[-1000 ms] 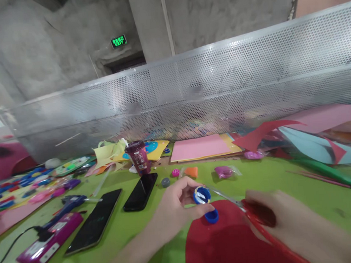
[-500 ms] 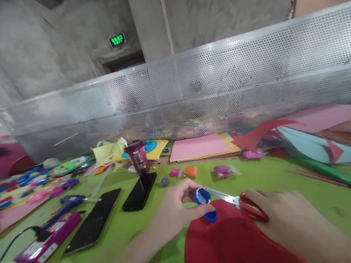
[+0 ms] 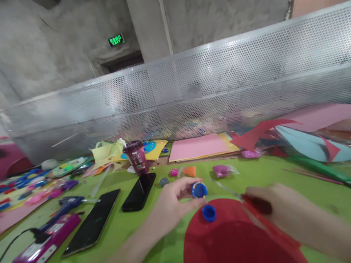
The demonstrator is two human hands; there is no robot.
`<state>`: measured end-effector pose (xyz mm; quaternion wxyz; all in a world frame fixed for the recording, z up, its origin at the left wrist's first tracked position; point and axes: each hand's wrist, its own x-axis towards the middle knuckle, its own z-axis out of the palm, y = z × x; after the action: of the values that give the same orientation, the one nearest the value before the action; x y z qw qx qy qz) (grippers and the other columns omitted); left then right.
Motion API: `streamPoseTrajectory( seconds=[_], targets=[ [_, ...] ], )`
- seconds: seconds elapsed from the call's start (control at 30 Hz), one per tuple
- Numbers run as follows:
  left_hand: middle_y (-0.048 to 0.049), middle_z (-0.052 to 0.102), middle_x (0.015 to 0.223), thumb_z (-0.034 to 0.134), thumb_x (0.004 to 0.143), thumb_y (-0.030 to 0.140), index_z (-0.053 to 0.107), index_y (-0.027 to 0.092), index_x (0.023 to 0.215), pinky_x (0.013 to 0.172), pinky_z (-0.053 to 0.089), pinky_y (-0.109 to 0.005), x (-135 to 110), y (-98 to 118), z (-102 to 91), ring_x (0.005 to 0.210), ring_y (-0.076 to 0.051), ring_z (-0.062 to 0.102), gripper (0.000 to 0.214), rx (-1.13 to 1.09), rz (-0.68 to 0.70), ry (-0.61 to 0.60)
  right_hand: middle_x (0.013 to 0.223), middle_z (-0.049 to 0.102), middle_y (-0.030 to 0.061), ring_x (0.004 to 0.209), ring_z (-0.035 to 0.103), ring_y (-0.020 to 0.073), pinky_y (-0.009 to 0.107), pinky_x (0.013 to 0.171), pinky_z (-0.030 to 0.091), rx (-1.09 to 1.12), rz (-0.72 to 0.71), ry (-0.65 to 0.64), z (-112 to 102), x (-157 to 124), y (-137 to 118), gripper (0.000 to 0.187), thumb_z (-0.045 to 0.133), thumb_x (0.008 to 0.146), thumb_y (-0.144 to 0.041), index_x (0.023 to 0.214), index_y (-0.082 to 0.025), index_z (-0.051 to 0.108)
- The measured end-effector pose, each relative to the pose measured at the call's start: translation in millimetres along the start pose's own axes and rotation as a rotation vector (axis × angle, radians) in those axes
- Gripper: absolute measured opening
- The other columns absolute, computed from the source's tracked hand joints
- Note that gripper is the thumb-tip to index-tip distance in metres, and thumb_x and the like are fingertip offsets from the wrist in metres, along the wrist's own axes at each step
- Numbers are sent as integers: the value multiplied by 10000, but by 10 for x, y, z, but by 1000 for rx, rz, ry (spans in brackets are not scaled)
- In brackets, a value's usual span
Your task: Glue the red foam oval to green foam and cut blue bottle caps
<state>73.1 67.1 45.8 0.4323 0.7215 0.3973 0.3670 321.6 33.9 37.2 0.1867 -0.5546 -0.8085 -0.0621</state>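
Observation:
My left hand (image 3: 174, 203) pinches a small blue bottle cap (image 3: 199, 190) between thumb and fingers, just above the far edge of a round red sheet (image 3: 234, 245) on the green table. A second blue cap (image 3: 209, 213) lies on that red sheet right below the held one. My right hand (image 3: 275, 213), blurred by motion, grips red-handled scissors (image 3: 255, 204) whose blades point left toward the held cap, a short gap away from it.
Two black phones (image 3: 139, 192) (image 3: 93, 221) lie left of my hands, with a purple device (image 3: 45, 243) and its cable at the near left. A dark purple cup (image 3: 137, 157), small clay lumps, pink sheets (image 3: 198, 147) and coloured paper crowd the far edge before a perforated metal screen (image 3: 220, 86).
The scissors drew back to the right from the held cap. My left hand lifted its cap a little, so it now sits apart from the cap lying on the red sheet.

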Motion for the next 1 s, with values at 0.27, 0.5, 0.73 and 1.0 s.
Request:
streamPoseTrajectory(
  seconds=[0.27,0.5,0.73,1.0],
  targets=[
    [-95,542,1300,519,811,442,546,192,1225,999,353,-395,158,-245,-275,1190,-259,486,484,696,-34,-23,775,667,94,689,615,260,368,614,415,-248,63,58,-236,244,509,245,448,788,-359,902,-185,576],
    [-151,446,1374,506,808,449,478,146,1286,1023,263,-515,176,-306,-351,1276,-339,342,567,827,-49,39,919,629,92,894,534,275,421,811,360,-326,-155,81,-248,180,355,271,550,613,-238,874,-183,595],
    [-49,723,836,471,852,433,628,162,907,775,455,-298,-26,93,71,799,-191,654,319,110,-34,-188,911,615,37,873,498,245,391,816,326,-289,-375,267,-171,96,-69,270,613,647,-263,904,-200,562],
    [-14,741,774,442,869,363,679,188,730,770,434,-271,-333,449,-332,790,-180,655,326,320,-106,-276,858,608,55,884,509,259,403,817,326,-323,-348,327,-307,135,88,184,576,695,-259,863,-195,538]
  ],
)
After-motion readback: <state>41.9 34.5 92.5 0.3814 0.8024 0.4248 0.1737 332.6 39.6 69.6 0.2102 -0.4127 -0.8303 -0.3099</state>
